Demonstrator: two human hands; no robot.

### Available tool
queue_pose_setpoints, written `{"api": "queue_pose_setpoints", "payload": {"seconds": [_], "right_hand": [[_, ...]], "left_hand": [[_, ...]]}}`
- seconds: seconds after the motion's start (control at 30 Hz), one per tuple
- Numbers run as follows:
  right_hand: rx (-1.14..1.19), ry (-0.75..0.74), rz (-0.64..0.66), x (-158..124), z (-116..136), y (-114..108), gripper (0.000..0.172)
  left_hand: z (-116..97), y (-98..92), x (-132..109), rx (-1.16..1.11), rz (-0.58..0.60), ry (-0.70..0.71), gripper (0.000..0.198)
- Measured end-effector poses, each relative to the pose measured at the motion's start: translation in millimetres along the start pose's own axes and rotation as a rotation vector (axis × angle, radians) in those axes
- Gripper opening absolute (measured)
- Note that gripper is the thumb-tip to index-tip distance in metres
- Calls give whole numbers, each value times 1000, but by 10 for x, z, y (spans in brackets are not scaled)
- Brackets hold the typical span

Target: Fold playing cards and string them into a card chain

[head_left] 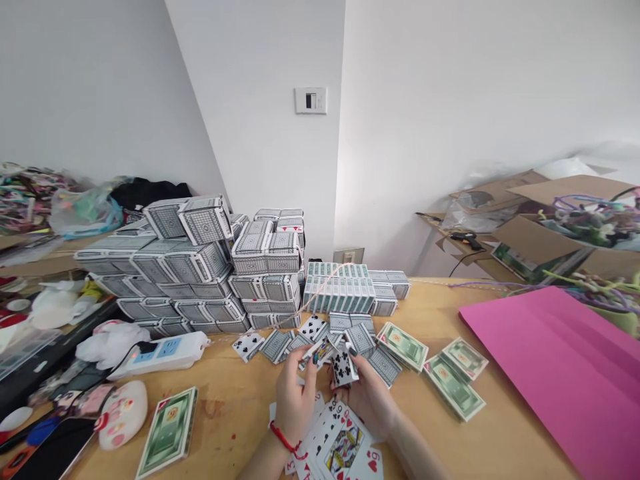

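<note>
Both of my hands are over the wooden table, close together at the front middle. My left hand (295, 390), with a red cord bracelet at its wrist, pinches a playing card whose coloured picture face shows partly. My right hand (373, 397) grips a bent playing card with black clubs (344, 365). Under my wrists lies a spread of face-up cards (345, 448), among them a picture card and a nine of hearts. Just beyond my fingers are scattered grey-backed cards (360, 339), several of them folded.
Stacked blocks of folded cards (190, 267) rise at the back left, with a long card block (340, 287) beside them. Green card boxes (456, 387) lie right, another (169, 430) left. A power strip (165, 355) stands left; a pink sheet (555, 373) covers the right side.
</note>
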State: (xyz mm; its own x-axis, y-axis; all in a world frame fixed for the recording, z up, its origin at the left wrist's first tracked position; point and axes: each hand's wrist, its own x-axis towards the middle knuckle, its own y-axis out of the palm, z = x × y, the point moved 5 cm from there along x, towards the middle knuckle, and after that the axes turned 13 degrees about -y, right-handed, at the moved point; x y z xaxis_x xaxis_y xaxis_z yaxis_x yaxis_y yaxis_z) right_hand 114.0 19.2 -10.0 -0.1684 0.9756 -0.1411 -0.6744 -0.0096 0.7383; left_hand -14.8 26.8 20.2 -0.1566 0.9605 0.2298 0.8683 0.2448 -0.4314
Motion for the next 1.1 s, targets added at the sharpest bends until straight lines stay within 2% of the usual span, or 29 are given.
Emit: {"api": "queue_pose_setpoints", "payload": {"seconds": [0.13,0.2,0.3,0.43,0.57,0.63,0.77,1.1], "right_hand": [[-109,-137,-6,18,91,12,24],[-167,-185,-20,23,112,-11,22],[-280,-214,-42,33,106,-80,25],[-387,-293,-69,45,119,-142,25],[-370,-313,-107,42,143,-150,40],[-425,-317,-92,40,160,-139,44],[-500,-353,-68,43,193,-130,40],[-674,-423,-129,61,201,-164,48]], "left_hand": [[-196,78,-84,114,160,214,11],[-258,123,-133,161,243,280,9],[-294,154,-165,191,294,339,8],[-245,145,-120,130,273,291,10],[-137,120,-53,110,189,150,50],[-120,130,-46,154,186,163,57],[-132,154,-47,219,212,241,54],[-152,163,-50,250,189,276,52]]}}
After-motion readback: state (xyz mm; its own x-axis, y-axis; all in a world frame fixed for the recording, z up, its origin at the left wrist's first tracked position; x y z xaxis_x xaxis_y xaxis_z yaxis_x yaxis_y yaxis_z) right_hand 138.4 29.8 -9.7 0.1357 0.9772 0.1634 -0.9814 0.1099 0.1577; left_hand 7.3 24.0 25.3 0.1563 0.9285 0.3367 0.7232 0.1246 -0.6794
